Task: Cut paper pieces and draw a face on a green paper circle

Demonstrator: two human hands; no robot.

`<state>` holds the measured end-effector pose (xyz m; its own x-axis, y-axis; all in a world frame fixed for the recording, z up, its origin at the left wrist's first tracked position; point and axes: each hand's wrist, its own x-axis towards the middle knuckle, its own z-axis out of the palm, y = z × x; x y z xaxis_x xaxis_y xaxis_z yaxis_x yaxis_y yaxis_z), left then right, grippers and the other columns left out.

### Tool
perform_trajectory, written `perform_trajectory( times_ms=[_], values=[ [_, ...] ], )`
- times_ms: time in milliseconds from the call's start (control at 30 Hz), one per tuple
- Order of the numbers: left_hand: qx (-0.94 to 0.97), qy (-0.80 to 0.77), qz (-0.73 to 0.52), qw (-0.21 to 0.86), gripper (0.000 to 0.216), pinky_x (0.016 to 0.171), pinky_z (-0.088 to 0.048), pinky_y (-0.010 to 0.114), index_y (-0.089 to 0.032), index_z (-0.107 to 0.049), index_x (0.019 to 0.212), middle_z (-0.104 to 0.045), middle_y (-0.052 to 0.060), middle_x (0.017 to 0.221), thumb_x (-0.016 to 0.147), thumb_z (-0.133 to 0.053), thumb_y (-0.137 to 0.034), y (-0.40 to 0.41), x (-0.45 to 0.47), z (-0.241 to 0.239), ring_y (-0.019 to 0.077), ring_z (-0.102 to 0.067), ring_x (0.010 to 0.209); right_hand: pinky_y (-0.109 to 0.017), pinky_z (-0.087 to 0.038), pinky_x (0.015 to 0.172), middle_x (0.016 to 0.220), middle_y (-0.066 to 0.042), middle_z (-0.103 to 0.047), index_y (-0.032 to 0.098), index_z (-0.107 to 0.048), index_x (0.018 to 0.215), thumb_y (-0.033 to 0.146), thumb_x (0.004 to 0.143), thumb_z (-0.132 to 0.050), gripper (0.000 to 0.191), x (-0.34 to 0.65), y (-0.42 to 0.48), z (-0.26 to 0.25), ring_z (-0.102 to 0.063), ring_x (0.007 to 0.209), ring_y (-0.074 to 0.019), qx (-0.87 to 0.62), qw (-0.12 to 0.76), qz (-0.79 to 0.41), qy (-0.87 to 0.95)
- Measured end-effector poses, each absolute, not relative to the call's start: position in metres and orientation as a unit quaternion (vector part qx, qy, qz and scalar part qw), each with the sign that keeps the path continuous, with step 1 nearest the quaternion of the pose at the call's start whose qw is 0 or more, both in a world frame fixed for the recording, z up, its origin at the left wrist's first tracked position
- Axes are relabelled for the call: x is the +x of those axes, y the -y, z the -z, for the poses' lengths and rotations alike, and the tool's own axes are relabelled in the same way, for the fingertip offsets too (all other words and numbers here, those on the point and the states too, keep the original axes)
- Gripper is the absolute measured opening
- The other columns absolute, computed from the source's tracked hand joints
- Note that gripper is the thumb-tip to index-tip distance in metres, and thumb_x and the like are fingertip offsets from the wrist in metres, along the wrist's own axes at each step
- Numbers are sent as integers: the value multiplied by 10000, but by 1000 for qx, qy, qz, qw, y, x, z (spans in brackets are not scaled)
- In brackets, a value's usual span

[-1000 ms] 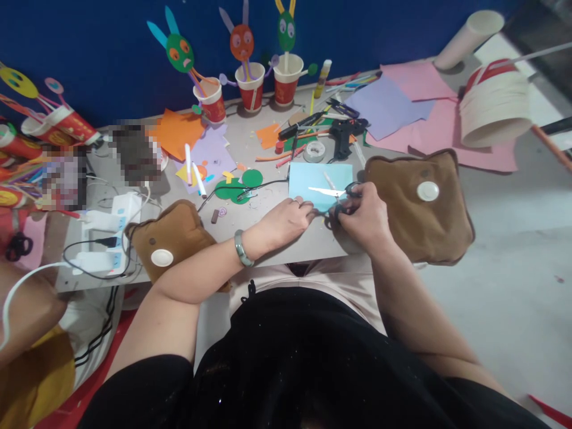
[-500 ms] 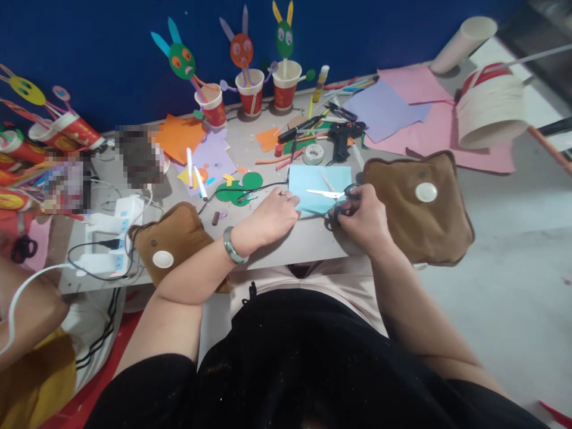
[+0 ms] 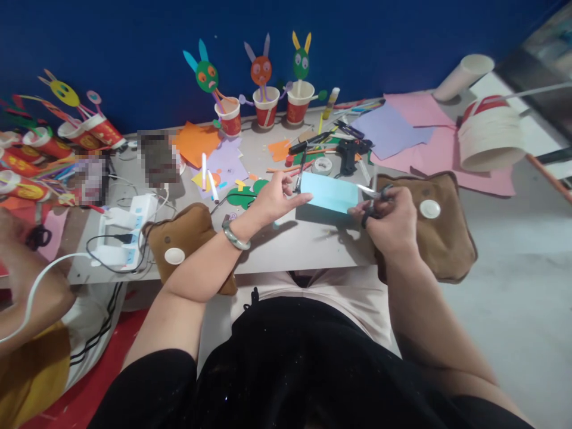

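My left hand (image 3: 280,198) is at the left edge of a light blue sheet of paper (image 3: 329,192), its thumb against the lower left corner. Its other fingers are curled, partly hidden. The sheet is tilted up off the table, with a shadow below it. My right hand (image 3: 393,223) grips black-handled scissors (image 3: 374,202), with the blades pointing left behind the sheet's right end. A fingertip of that hand touches the lower right corner of the paper. Green paper circles (image 3: 241,196) lie just beyond my left hand.
Brown cushion-like pouches (image 3: 440,238) flank my arms. A black glue gun (image 3: 348,156), tape roll (image 3: 322,165) and coloured paper (image 3: 388,125) lie behind. Paper cups (image 3: 297,112) with paper figures line the blue wall. A power strip (image 3: 138,229) and another person's arm (image 3: 36,280) are at left.
The blue sheet has come up off the table and tilted. My right hand has moved right with the scissors, and my left hand has shifted from lying on the paper to its left edge.
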<state>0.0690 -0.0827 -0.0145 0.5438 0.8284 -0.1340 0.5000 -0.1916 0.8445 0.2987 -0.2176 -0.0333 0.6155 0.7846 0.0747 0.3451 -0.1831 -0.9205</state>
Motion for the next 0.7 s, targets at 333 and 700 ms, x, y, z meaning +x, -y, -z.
perform_trajectory(
  times_ms=[333,700],
  values=[
    [536,-250,-258,764,630,948,-574,392,-133,-728,887,-778,92,897,728,-916,-713,94,86,32,184,-722,880,-369,-608,702,746,62,-659,296,-423,939,512,648,-993,675,255,187,30,-731,701,-205,-633,590,-173,471],
    [574,-199,-267,748,516,717,-502,276,-164,-759,893,-727,28,858,682,-953,-593,70,63,14,154,-651,787,-386,-637,822,814,33,-767,300,-382,970,404,581,-1052,782,275,167,-6,-774,778,-197,-551,661,-158,483]
  ],
)
